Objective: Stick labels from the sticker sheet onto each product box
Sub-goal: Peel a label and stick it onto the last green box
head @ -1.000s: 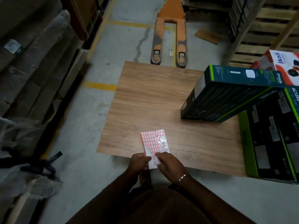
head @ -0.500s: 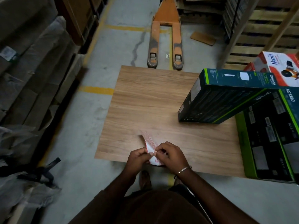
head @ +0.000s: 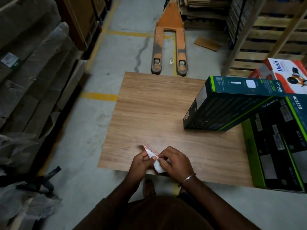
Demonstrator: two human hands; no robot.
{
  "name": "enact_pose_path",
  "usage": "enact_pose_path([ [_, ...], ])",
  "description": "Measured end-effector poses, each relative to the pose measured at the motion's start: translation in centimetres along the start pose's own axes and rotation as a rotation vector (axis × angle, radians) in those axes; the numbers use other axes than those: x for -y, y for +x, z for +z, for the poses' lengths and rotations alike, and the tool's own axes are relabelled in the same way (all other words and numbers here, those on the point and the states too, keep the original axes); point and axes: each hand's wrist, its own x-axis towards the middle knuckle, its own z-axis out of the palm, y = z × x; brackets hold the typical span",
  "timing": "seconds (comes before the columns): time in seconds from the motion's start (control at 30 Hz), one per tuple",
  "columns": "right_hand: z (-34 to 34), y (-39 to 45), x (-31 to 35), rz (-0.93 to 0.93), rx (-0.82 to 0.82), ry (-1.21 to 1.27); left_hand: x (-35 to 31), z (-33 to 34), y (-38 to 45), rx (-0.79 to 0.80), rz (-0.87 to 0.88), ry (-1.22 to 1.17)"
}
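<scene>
Sticker sheet (head: pixel 152 154) sits bent between our hands over the table's (head: pixel 157 113) near edge: left hand (head: pixel 141 163) pinches it, right hand (head: pixel 174 161) picks at a label. We could tear or crease the label by peeling too sharply.

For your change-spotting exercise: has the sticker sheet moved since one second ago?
Yes. The sticker sheet, then lying flat on the wooden table, is now tilted up on edge at the table's near edge, pinched by both hands.
</scene>
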Motion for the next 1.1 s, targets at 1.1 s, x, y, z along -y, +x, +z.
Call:
enact_pose_path([
  [1.1, 0.25, -0.09, 0.90, 0.029, -0.008, 0.025, -1.02, -0.60, -0.55, -0.084, 0.019, -0.052],
])
